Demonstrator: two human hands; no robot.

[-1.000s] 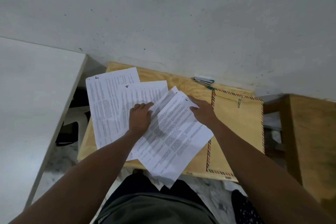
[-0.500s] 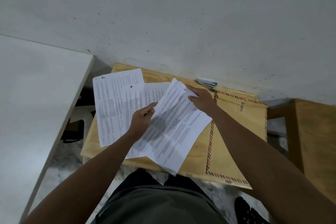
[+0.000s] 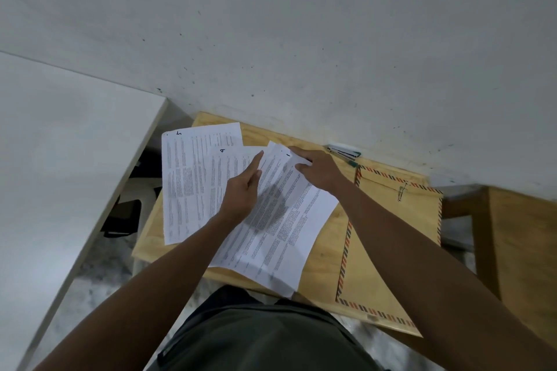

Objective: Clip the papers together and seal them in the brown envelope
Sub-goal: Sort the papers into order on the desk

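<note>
While the small light-wood bench [image 3: 324, 253] stands against the pale speckled wall [image 3: 301, 39], several white printed paper sheets [image 3: 280, 229] lie fanned over its left and middle parts. One sheet marked with a handwritten 5 [image 3: 193, 178] lies at the far left corner and overhangs the left edge; a sheet marked 4 [image 3: 232, 166] overlaps it, and the tilted top sheets reach past the near edge. The left hand [image 3: 242, 193] rests on the sheets with its forefinger stretched out and touching the left edge of the top sheets, the other fingers curled in, gripping nothing that can be seen. The right hand [image 3: 316, 170] presses on the far corner of the top sheet, thumb and fingers drawn together at the paper's edge; whether it pinches the sheet I cannot tell. The brown paper envelope with a red-and-blue striped border [image 3: 391, 238] lies flat along the right edge of the bench, partly under the right forearm. A small metal paper clip [image 3: 401, 191] sits on the envelope near its far end. At the far edge, by the wall, lies a small white-and-green object [image 3: 345, 151], too blurred to name.
</note>
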